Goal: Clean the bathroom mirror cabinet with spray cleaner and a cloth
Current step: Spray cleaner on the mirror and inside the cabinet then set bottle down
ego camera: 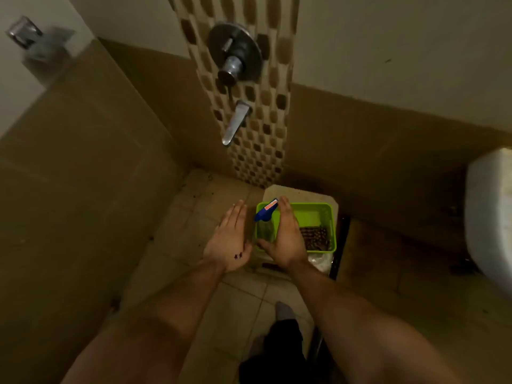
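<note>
Two bare hands over a green basket on a white stool.
The spray bottle stands in the basket's left end. The right hand flanks it, fingers straight, thumb spread; contact is unclear. The left hand is flat and empty just beside the basket. A patterned cloth lies inside, right.

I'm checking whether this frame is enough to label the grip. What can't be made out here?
All head view:
spray bottle: side behind the right hand hidden; contact unclear.
Brown patterned item in the green basket: too dim to identify.
Chrome fitting, top left: blurred.
White fixture: cut off by right edge.
Mirror cabinet: out of frame.
</note>
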